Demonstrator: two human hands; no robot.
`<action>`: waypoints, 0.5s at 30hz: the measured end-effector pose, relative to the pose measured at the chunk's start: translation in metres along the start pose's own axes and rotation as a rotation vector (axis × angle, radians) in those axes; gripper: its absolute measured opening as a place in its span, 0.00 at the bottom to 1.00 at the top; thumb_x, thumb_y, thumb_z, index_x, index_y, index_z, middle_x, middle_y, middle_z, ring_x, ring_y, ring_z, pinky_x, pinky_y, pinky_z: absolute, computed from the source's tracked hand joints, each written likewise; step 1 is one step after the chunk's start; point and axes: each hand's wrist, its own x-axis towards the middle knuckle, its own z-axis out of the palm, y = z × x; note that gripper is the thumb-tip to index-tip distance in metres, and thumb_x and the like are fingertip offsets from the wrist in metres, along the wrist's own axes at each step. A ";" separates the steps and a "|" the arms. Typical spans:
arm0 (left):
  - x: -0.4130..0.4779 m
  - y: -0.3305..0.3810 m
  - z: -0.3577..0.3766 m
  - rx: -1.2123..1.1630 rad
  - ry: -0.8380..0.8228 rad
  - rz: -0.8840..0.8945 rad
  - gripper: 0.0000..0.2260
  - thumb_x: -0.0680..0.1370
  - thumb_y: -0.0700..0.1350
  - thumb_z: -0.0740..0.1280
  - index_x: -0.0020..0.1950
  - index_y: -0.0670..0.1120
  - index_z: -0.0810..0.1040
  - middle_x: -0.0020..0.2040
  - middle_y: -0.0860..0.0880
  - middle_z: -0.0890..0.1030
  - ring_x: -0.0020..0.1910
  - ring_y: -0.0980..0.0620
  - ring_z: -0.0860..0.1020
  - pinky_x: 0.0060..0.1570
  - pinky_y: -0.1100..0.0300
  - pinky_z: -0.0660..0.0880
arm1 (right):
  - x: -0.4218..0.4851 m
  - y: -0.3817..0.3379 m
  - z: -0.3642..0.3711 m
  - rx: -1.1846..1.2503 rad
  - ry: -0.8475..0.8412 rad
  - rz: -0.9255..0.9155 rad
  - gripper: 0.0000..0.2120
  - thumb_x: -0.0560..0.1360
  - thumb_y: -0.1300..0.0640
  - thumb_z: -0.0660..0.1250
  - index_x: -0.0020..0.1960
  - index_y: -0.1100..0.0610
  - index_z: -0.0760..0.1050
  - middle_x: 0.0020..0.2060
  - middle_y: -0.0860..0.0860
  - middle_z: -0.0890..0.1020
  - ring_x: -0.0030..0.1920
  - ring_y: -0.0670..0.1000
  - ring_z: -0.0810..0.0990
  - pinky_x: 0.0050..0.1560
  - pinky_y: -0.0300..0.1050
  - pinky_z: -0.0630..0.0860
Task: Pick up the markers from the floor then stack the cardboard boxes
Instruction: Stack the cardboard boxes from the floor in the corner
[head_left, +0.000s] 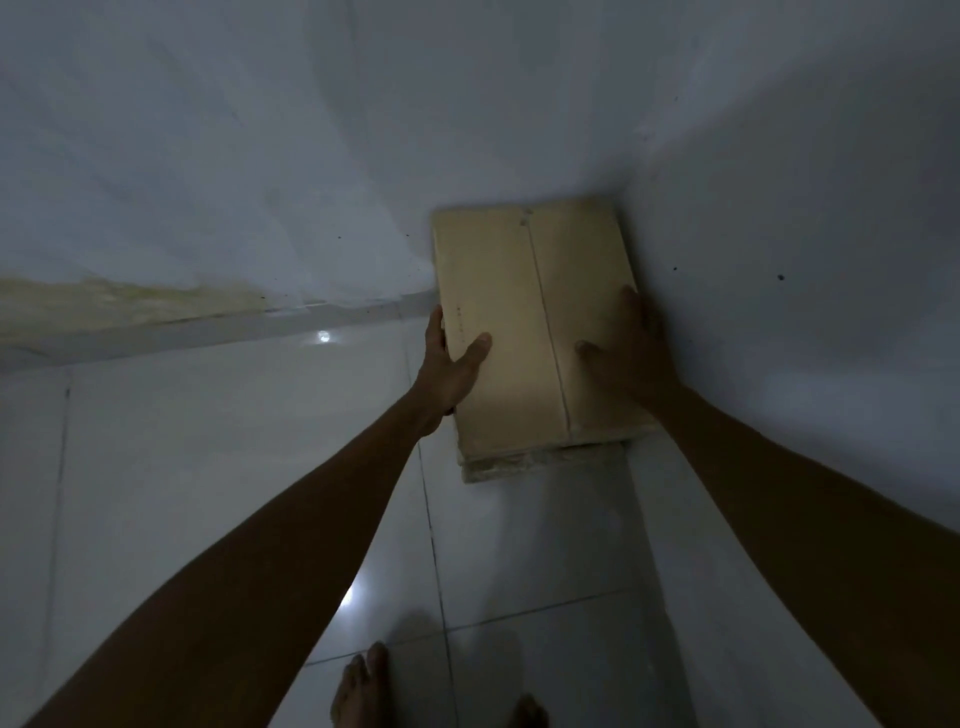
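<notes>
The box (519, 322) lies in the far right corner on a lower box (498, 467), long axis near to far, with the left hand (449, 358) and right hand (631, 358) level, fingers gripping its long edges, thumbs on top.

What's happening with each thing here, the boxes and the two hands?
Tan flat cardboard top box: flaps closed, lying level in the wall corner atop another box.
Lower cardboard box: mostly covered, only its frayed front edge shows.
Left hand: grips the top box's left edge, thumb on top.
Right hand: rests on the top box's right side; finger curl too dark to tell.
Glossy white tiled floor: shiny, reflecting light spots.
</notes>
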 end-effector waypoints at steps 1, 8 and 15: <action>-0.001 0.001 -0.002 0.000 -0.013 -0.022 0.34 0.79 0.46 0.66 0.78 0.50 0.49 0.72 0.45 0.66 0.69 0.44 0.70 0.67 0.42 0.70 | -0.002 0.000 0.002 -0.026 0.008 -0.010 0.45 0.73 0.46 0.69 0.78 0.53 0.43 0.78 0.55 0.47 0.77 0.57 0.47 0.75 0.53 0.51; -0.010 0.000 -0.002 0.069 -0.055 -0.043 0.33 0.80 0.48 0.64 0.78 0.50 0.49 0.73 0.46 0.67 0.69 0.45 0.70 0.67 0.41 0.69 | -0.015 0.005 0.005 -0.202 -0.015 0.014 0.44 0.72 0.34 0.62 0.78 0.49 0.43 0.78 0.56 0.43 0.77 0.59 0.45 0.74 0.57 0.47; -0.060 0.006 -0.013 0.282 -0.190 -0.360 0.34 0.79 0.55 0.63 0.79 0.51 0.48 0.76 0.43 0.61 0.72 0.39 0.66 0.57 0.48 0.72 | -0.052 -0.011 0.005 -0.282 -0.089 0.014 0.42 0.75 0.38 0.61 0.78 0.53 0.44 0.78 0.56 0.45 0.77 0.59 0.45 0.74 0.60 0.47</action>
